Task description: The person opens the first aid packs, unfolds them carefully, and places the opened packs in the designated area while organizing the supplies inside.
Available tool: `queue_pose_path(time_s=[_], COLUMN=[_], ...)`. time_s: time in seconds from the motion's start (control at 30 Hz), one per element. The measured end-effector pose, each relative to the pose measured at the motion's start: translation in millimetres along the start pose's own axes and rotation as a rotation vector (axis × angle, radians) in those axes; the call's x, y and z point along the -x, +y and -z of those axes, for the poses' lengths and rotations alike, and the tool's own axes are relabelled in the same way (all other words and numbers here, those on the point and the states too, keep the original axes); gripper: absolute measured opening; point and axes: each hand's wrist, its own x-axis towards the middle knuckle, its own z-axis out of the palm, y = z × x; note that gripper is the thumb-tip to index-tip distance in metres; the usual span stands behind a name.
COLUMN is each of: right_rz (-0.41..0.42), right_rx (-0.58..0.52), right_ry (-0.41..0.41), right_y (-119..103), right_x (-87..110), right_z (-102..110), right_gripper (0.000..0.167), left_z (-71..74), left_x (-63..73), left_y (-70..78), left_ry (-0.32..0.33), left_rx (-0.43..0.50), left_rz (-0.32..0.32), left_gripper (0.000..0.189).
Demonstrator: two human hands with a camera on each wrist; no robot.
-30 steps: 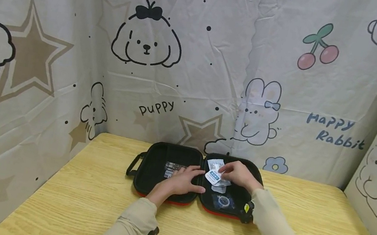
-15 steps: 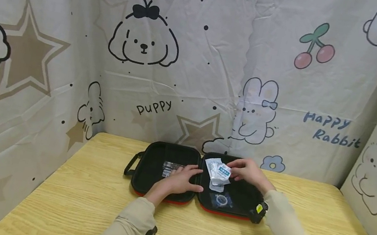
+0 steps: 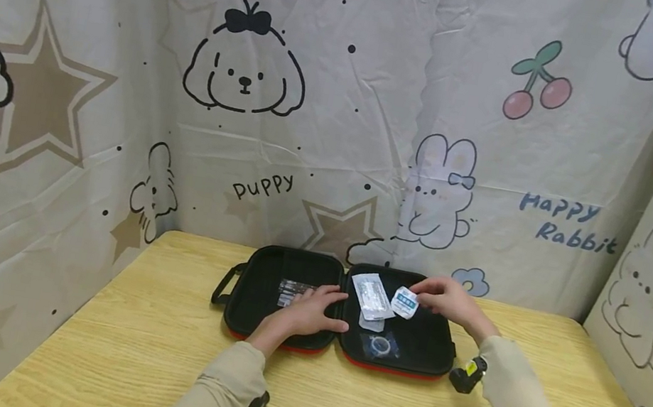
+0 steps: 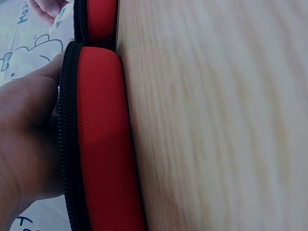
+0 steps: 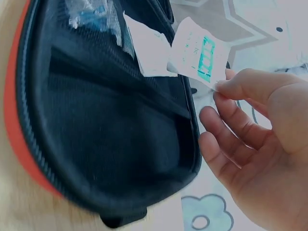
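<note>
A black zippered case (image 3: 427,346) with red outer sides lies unfolded flat on the table. Between thumb and index finger, my right hand (image 3: 455,306) pinches the corner of a small white packet (image 5: 190,50) with a teal printed label, raised over the case's right half. Other white packets (image 3: 372,297) lie in that half, partly overlapping. Near its front edge is a clear bag (image 3: 380,345) with a white ring-shaped coil. My left hand (image 3: 311,312) rests with spread fingers on the case's left half near the hinge, partly covering clear-wrapped small items (image 3: 288,292).
The wooden table (image 3: 157,362) extends around the case on both sides and in front. A carrying handle (image 3: 225,284) sticks out from the case's left side. A patterned cloth (image 3: 343,105) hangs close behind the case.
My right hand has drawn the teal-labelled packet rightward, away from the other white packets, which now show more fully. The left hand has stayed at the case's left half.
</note>
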Motion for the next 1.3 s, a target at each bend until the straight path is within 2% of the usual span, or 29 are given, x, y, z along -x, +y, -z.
queue_pose_path(time_s=[0.23, 0.5, 0.7, 0.9, 1.3], right_rz=[0.004, 0.053, 0.066, 0.074, 0.004], right_rx=[0.01, 0.089, 0.19, 0.262, 0.365], right_ry=[-0.009, 0.001, -0.002, -0.003, -0.041], right_y=[6, 20, 27, 21, 10], right_x=[10.2, 16.4, 17.1, 15.1, -0.5], right_z=[10, 14, 6, -3, -22], right_gripper=[0.026, 0.021, 0.018, 0.016, 0.013], left_z=[1.1, 1.0, 0.6, 0.5, 0.7], left_x=[2.9, 2.1, 1.4, 2.0, 1.6], left_y=[-2.1, -4.7, -5.7, -3.6, 1.4], left_ry=[-0.002, 0.004, 0.006, 0.0, 0.001], left_rx=[0.016, 0.01, 0.008, 0.012, 0.016], left_rz=[0.013, 0.007, 0.006, 0.006, 0.0], left_gripper=[0.067, 0.067, 0.068, 0.068, 0.068])
